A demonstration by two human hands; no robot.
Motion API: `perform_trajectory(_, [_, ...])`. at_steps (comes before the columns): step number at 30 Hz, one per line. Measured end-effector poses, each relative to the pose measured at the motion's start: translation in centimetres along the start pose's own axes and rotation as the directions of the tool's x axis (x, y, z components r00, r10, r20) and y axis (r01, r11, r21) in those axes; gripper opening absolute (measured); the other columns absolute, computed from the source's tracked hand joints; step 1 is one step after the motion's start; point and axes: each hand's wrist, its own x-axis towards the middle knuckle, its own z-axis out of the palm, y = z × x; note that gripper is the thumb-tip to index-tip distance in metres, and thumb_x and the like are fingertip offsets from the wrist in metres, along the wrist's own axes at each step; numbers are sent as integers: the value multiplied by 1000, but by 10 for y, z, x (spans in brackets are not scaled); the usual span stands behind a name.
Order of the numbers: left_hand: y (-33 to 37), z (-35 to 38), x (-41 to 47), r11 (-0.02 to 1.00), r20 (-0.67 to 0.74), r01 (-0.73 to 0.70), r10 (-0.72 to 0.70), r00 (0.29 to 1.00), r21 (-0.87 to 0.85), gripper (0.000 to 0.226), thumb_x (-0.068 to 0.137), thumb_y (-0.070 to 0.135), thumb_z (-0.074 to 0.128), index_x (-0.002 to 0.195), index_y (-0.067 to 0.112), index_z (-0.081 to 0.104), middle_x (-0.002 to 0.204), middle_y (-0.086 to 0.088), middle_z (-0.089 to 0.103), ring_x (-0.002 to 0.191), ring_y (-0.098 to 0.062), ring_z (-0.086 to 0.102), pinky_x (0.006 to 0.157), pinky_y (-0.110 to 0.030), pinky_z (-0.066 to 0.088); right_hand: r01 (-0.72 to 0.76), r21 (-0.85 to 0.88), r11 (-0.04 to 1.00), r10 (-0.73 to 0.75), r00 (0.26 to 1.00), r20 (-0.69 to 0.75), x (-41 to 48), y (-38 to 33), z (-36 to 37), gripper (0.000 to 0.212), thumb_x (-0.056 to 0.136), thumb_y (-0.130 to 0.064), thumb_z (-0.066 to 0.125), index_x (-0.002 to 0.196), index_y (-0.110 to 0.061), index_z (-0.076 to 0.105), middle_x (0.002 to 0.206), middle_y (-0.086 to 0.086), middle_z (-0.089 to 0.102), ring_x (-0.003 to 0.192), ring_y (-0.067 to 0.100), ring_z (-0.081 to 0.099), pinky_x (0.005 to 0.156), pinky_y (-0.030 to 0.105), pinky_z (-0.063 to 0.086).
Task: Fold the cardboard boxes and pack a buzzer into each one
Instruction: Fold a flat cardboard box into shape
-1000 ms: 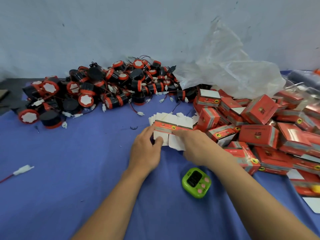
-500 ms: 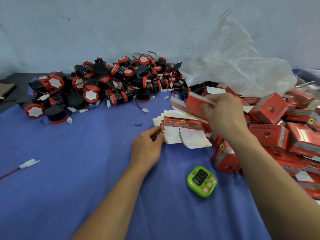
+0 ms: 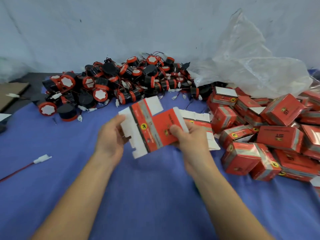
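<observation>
Passed over a loose wire (image 3: 42, 159) at near left on the blue cloth (image 3: 155, 187), then a heap of buzzers (image 3: 112, 85) at far left, black and red with tangled leads. Held one flat box (image 3: 152, 129) in the middle, lifted off the cloth, not yet folded up and with nothing in it. Pinched its white end flaps with the left hand (image 3: 110, 137), thumb on top and fingers behind. Clamped its red face under the thumb of the right hand (image 3: 188, 137), fingers beneath (a grasp on both sides, nothing let go). Judged the card light and thin, stiff across the panels, ready to bend at the creases and to crumple at the flaps if squeezed; glossy, so likely a little slippery. Better taken by opposite panel edges than by the flaps, to push it open into a tube. Spotted more flat boxes (image 3: 199, 118) stacked just behind the right hand, a pile of folded boxes (image 3: 277, 135) at right, and a crumpled plastic bag (image 3: 256, 66) at far right.
</observation>
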Motion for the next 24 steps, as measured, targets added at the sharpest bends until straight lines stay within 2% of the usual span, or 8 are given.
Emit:
perform_trajectory(3, [26,-43,-3,979,131,-5,-22,991,204,22,98,5,59,96,11,80,100,-8,80,87,-20,77,70,-29,62,-43,-30,999,44,998,50,-8,16,13,22,88,0,69,84,-19,81,88,12,78,82,25,73,80,56,61])
perform_trajectory(6, [44,-74,-12,931,225,-208,143,964,299,30,90,-5,62,82,14,84,99,-5,81,99,-17,76,82,-25,60,152,-93,984,-133,974,182,-8,15,20,45,80,13,65,77,-29,83,96,-13,79,102,1,69,84,25,56])
perform_trajectory(9, [40,-87,-19,919,199,-280,230,953,278,56,83,-24,56,61,22,80,104,7,80,109,-10,73,81,-18,57,326,-373,869,-255,940,227,-17,22,23,56,77,16,66,71,-39,77,110,-20,73,117,-11,54,92,14,46])
perform_trajectory(13, [12,-83,-27,959,141,-154,123,982,236,71,79,-36,34,42,18,62,109,7,79,115,-11,70,77,-21,59,390,-624,677,19,839,544,-38,33,13,59,70,-6,58,107,-49,73,122,-32,65,116,-9,58,87,19,53])
perform_trajectory(16, [13,-83,-26,993,80,-70,63,995,93,67,76,-29,24,38,18,53,113,6,78,113,-9,71,78,-26,61,320,-448,835,119,689,715,-41,21,7,67,68,-7,55,119,-48,71,138,-39,53,124,-11,55,91,21,55])
perform_trajectory(20, [22,-85,-36,996,296,62,-39,955,-68,45,62,-16,41,38,20,52,116,0,77,107,-15,74,75,-31,62,100,-219,971,37,836,547,-43,19,16,72,77,-11,71,136,-50,59,142,-19,57,114,8,67,92,30,58])
perform_trajectory(22, [20,-80,-42,993,391,121,-110,914,-3,39,58,-14,48,38,20,54,115,-6,77,99,-23,76,69,-33,62,36,-174,984,64,841,537,-43,25,20,82,83,-2,75,146,-47,47,136,-15,64,112,14,70,87,34,60])
perform_trajectory(24, [17,-76,-42,989,388,134,-148,910,64,37,61,-12,53,45,19,66,117,-6,77,98,-25,76,67,-35,62,-32,-122,992,87,875,476,-41,29,21,74,86,8,68,141,-40,54,120,-6,74,102,24,74,80,39,62])
